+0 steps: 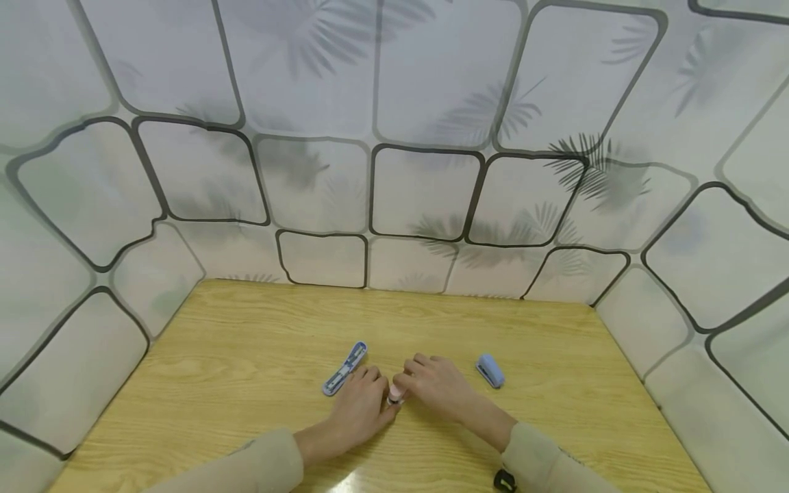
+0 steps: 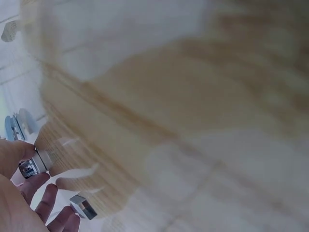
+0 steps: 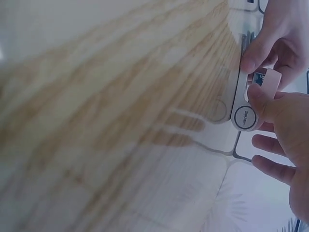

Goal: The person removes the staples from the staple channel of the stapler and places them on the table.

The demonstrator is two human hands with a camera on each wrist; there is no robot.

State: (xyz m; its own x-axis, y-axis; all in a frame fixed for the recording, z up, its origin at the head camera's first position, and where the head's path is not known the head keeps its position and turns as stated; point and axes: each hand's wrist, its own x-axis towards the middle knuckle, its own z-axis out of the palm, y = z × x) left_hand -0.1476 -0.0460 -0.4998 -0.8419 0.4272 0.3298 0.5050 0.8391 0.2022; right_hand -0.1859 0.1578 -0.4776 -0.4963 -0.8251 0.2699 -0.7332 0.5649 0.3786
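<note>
Both hands meet over a small pink-and-white stapler [image 1: 396, 394] near the middle of the table. My left hand [image 1: 360, 405] pinches it between thumb and forefinger; metal parts of the stapler [image 2: 32, 167] show there in the left wrist view. From the other side my right hand [image 1: 439, 387] grips it, thumb on the pink part, as the right wrist view shows. A round logo marks the body of the stapler [image 3: 245, 118]. Just beyond my left fingers lies a long blue stapler [image 1: 344, 370], its metal inside exposed. To the right of my right hand sits a short blue stapler [image 1: 490, 371].
The wood-grain table [image 1: 246, 329] runs back to a patterned cloth wall [image 1: 425, 192], with similar walls on both sides. A small black object [image 1: 505, 481], partly hidden by the right sleeve [image 1: 539, 455], is at the front edge of view.
</note>
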